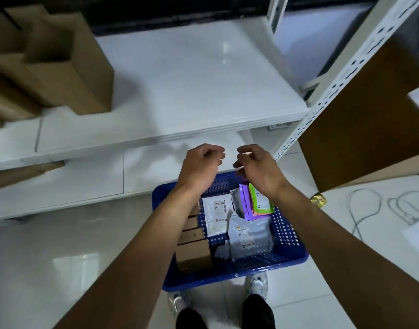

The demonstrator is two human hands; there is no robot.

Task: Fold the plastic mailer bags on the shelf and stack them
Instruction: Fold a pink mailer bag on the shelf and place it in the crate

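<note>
A blue perforated basket (288, 233) stands on the floor under my arms. Inside lie several plastic mailer bags: a white one with a label (215, 216), a grey one (250, 233), and purple (246, 205) and green (260, 201) ones standing at the far right. My left hand (201, 166) and my right hand (256, 166) hover side by side above the basket's far rim, in front of the white shelf (180, 91). Both hands have curled fingers with nothing visible in them.
Small cardboard boxes (194, 254) line the basket's left side. Larger cardboard boxes (49, 65) sit on the shelf at the left. A white slotted shelf post (341, 77) rises at the right, with a brown board (370, 119) behind it. Cables (365, 207) lie on the floor.
</note>
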